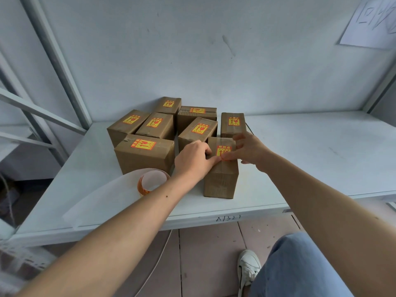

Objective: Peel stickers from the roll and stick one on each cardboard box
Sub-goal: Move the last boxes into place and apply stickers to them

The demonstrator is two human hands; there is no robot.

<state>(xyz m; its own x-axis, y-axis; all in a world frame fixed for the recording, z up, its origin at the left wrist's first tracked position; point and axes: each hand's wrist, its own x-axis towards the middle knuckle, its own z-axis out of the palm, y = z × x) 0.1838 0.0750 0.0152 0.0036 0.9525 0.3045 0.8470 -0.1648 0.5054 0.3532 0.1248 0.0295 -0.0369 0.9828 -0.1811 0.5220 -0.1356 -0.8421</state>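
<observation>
Several brown cardboard boxes stand grouped on a white shelf (300, 163), each with a yellow-and-red sticker on top. The nearest box (221, 181) stands apart at the front. Its sticker (222, 150) lies on the top face, partly covered by my fingers. My left hand (194, 160) rests on the box's left top edge, thumb pressing the sticker's lower edge. My right hand (248, 150) presses on the sticker from the right, fingers spread. The sticker roll (153, 181) lies on the shelf to the left, behind my left forearm, with a long white backing strip (102, 198) trailing off it.
The shelf's front edge carries a handwritten mark (228, 218). A metal frame upright (55, 61) rises at the left. A paper sheet (370, 22) hangs on the back wall at top right. My leg and white shoe (248, 269) are below on the tiled floor.
</observation>
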